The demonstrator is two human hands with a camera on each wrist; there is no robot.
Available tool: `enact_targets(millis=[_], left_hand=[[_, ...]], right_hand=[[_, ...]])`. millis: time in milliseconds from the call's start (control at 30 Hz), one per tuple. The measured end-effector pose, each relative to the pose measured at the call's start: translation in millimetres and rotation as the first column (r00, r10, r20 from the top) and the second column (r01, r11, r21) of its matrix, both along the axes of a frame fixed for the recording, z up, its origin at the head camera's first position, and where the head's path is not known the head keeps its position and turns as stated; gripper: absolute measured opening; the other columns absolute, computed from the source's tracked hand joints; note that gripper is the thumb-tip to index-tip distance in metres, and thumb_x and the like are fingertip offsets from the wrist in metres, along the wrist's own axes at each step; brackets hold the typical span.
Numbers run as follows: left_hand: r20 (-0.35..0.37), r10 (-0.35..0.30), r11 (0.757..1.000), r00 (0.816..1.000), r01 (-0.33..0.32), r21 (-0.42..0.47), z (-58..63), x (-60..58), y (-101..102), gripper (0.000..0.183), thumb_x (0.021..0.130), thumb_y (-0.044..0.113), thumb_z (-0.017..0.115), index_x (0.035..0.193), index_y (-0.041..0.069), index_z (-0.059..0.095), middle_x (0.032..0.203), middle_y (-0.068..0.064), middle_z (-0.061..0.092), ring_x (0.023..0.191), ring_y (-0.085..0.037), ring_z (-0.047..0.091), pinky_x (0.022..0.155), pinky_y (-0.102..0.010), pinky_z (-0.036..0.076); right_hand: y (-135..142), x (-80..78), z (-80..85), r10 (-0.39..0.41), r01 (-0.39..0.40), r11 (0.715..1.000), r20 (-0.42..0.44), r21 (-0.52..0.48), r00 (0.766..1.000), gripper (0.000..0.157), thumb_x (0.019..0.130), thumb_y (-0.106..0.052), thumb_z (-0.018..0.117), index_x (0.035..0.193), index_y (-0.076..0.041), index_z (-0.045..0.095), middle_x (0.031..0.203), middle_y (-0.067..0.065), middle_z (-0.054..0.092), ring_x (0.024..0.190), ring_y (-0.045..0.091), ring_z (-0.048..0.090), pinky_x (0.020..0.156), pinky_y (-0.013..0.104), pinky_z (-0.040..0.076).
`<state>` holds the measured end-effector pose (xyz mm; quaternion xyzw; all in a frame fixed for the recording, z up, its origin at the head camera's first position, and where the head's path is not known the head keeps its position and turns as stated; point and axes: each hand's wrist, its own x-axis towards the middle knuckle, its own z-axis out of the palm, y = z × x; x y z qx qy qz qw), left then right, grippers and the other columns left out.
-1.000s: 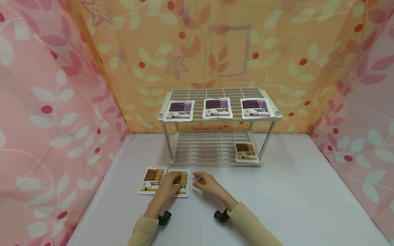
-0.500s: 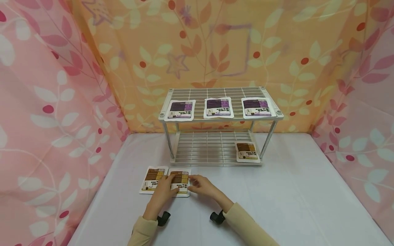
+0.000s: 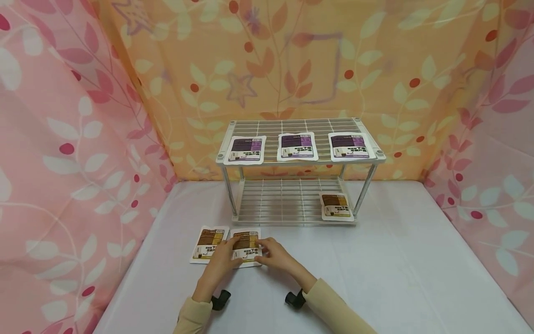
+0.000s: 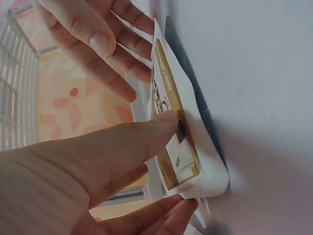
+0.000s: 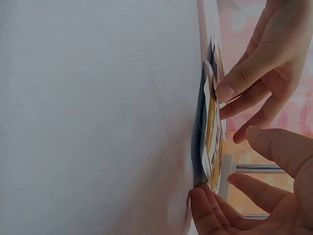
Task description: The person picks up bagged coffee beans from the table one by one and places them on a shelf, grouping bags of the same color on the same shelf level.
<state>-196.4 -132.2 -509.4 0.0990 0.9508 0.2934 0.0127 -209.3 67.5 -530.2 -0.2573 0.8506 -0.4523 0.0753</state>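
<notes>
A flat white coffee packet [image 3: 246, 254] with a brown-and-gold label lies on the white table in front of the rack. My left hand [image 3: 223, 257] grips its left side; in the left wrist view the thumb presses on the label of the packet [image 4: 173, 161] while other fingertips sit at its edge. My right hand [image 3: 276, 255] is at the packet's right side. In the right wrist view, fingertips of the right hand [image 5: 259, 196] touch the packet's edge, and its thumb stands off the label. A second brown packet [image 3: 204, 250] lies just left, partly behind the left hand.
A two-tier white wire rack [image 3: 275, 202] stands behind the hands. Its top shelf bears three purple-labelled packets, the middle one [image 3: 297, 146] among them. One brown packet [image 3: 335, 207] lies at the right of the lower shelf. Patterned cloth [image 3: 292, 60] surrounds the table.
My right hand has moved left to the packet's right edge. Gripped by my left hand, the packet has shifted slightly right, away from the second packet.
</notes>
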Motion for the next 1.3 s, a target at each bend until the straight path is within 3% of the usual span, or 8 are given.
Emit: enact_targets(millis=[133,500,800,1033,1300], left_hand=[[-0.016,-0.015,0.999,1.000,0.016,0.048,-1.3,2.8,-0.1,0.062,0.073,0.009,0.076,0.129,0.000,0.051,0.120,-0.026,0.054,0.112,-0.042,0.051,0.091,-0.054,0.044],[-0.070,-0.026,0.990,0.997,0.035,0.134,-2.7,6.3,5.6,0.060,0.073,0.006,0.075,0.128,-0.001,0.052,0.123,-0.025,0.052,0.115,-0.042,0.048,0.094,-0.055,0.041],[-0.091,-0.040,0.979,0.995,0.057,0.198,-9.0,5.3,16.8,0.056,0.074,0.005,0.074,0.126,0.002,0.055,0.125,-0.022,0.050,0.112,-0.036,0.050,0.083,-0.045,0.050],[-0.114,-0.056,0.978,0.992,0.077,0.192,-9.6,2.5,29.6,0.056,0.073,0.004,0.074,0.125,0.004,0.056,0.130,-0.026,0.047,0.118,-0.044,0.044,0.092,-0.054,0.043],[-0.132,-0.081,0.974,0.988,0.106,0.198,-15.6,-2.7,45.6,0.054,0.074,0.006,0.074,0.125,0.006,0.056,0.134,-0.025,0.043,0.120,-0.044,0.042,0.094,-0.054,0.042]], right_hand=[[1.4,2.9,-0.1,-0.023,0.023,1.000,-0.027,-0.004,0.999,0.052,0.084,-0.015,0.067,0.126,0.009,0.048,0.113,0.026,0.050,0.095,0.033,0.058,0.075,0.032,0.054],[11.1,8.9,8.9,-0.083,0.084,0.996,-0.076,0.010,0.994,0.049,0.084,-0.017,0.068,0.126,0.003,0.052,0.116,0.022,0.051,0.093,0.029,0.058,0.075,0.027,0.052],[22.8,8.9,6.0,-0.121,0.116,0.992,-0.098,-0.052,0.988,0.049,0.080,-0.008,0.070,0.123,0.008,0.053,0.118,0.025,0.049,0.098,0.034,0.057,0.072,0.029,0.055],[31.9,8.1,0.6,-0.155,0.151,0.988,-0.122,-0.043,0.980,0.048,0.078,-0.004,0.071,0.121,0.008,0.055,0.116,0.027,0.049,0.098,0.036,0.056,0.067,0.023,0.055],[45.1,5.9,-0.6,-0.207,0.205,0.978,-0.116,-0.032,0.971,0.050,0.075,-0.001,0.072,0.121,0.007,0.055,0.121,0.029,0.047,0.100,0.039,0.056,0.066,0.024,0.055]])
